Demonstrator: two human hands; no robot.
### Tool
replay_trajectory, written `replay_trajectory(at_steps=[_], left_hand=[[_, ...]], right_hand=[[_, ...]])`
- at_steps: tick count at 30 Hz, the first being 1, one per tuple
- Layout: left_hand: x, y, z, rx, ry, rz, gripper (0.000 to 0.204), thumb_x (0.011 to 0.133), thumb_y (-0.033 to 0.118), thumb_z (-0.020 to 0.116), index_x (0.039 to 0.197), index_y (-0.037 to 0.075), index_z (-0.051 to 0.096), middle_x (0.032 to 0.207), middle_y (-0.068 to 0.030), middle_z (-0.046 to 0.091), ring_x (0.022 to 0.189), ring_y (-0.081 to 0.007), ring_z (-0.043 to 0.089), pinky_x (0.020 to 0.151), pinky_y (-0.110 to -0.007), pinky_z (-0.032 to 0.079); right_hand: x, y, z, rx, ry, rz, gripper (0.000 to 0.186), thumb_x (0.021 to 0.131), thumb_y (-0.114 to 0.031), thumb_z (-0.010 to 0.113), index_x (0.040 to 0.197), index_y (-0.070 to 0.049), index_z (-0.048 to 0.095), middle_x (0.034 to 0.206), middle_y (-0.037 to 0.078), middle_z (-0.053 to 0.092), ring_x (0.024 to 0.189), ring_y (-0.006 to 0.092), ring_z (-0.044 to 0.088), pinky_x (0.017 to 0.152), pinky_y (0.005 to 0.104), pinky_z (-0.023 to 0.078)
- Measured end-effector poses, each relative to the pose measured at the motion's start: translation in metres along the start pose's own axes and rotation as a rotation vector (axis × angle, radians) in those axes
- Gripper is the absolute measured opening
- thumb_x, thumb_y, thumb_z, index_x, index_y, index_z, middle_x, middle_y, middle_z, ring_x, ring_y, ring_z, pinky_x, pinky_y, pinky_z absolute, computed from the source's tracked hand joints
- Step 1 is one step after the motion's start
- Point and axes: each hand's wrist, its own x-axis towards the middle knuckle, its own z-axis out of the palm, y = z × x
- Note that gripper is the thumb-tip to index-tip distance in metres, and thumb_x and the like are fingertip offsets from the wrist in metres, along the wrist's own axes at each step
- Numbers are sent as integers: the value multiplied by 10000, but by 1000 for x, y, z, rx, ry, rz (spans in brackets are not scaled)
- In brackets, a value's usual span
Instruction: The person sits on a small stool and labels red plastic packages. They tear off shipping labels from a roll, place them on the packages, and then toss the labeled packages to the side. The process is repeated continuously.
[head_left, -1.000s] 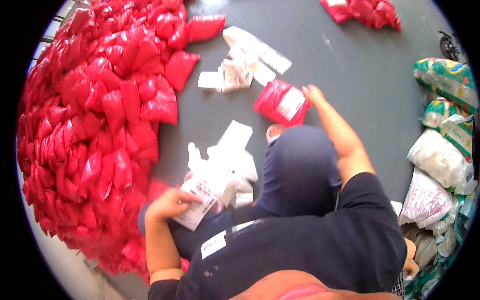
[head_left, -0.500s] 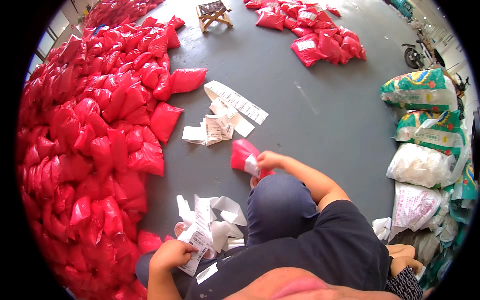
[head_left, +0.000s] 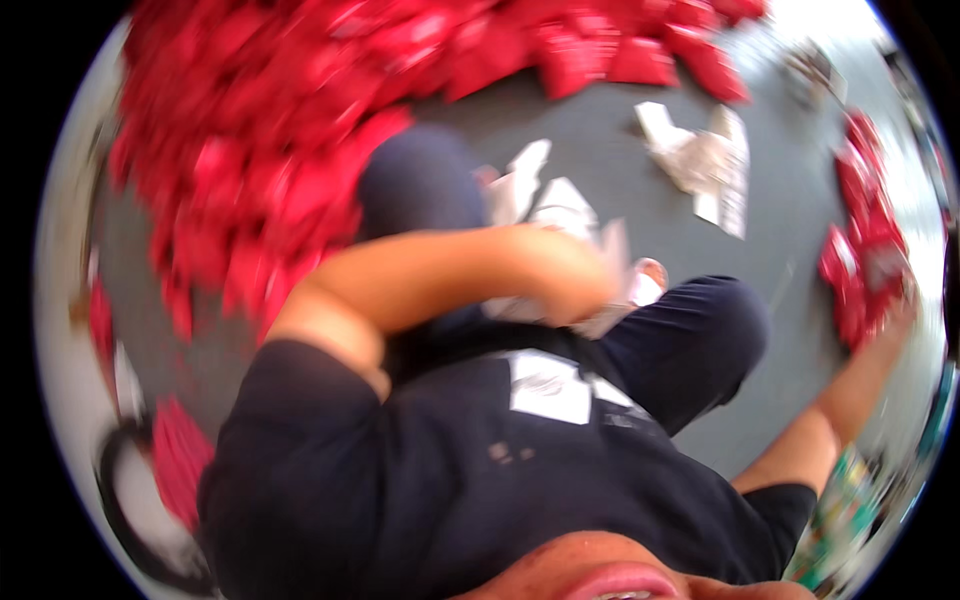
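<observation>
My left hand (head_left: 580,282), smeared by motion, is closed in front of my waist on a strip of white printed labels (head_left: 603,322). Paper shows on both sides of it, but its fingertips are hidden. Beyond it, more white label strip (head_left: 562,207) lies in loose folds between my legs. Far out to the right, my right arm stretches to a small heap of red plastic mailer bags (head_left: 858,185). My right hand (head_left: 900,312) is at the near end of that heap, against a red bag with a pale label (head_left: 885,265). Blur hides whether its fingers grip the bag.
A large pile of red bags (head_left: 280,120) spreads across the far left. Another loose label strip (head_left: 700,160) lies on the grey floor ahead. A stool (head_left: 812,68) stands at the far right. Green-and-white sacks (head_left: 840,515) lie at the lower right.
The view has swung left. My right hand has gone from beside my knee, where it held a labelled red bag, out to the right-hand heap. My left hand has moved across my waist.
</observation>
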Motion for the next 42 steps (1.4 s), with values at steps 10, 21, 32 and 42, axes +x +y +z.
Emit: replay_trajectory(at_steps=[10,21,32,42], left_hand=[[-51,-32,37,-179,296,-120,191,644,72,571,811,59,663,751,-104,624,677,-300,606,550,-425,455],[-154,-104,62,-267,542,-130,97,619,134,555,563,66,594,576,-91,577,587,-252,590,503,-361,419],[-169,-136,60,-275,350,-271,74,661,143,525,605,116,566,580,-29,536,626,-207,565,587,-327,395],[-125,-114,20,-173,280,-110,88,561,84,554,635,64,598,590,-92,563,595,-281,563,538,-366,425]], right_hand=[[-110,-31,394,-540,-822,61,352,853,-372,501,1075,-107,564,1006,17,587,917,125,547,764,263,412],[-445,289,710,-816,-1887,243,370,891,-306,372,1176,-112,505,1192,88,527,922,263,557,760,382,462],[-585,299,737,-1075,-1974,-234,288,802,-269,499,989,-117,655,1081,73,613,987,270,590,811,435,453],[-477,139,643,-33,-1350,-29,169,628,-202,554,667,-44,598,635,170,545,603,321,541,581,392,434]])
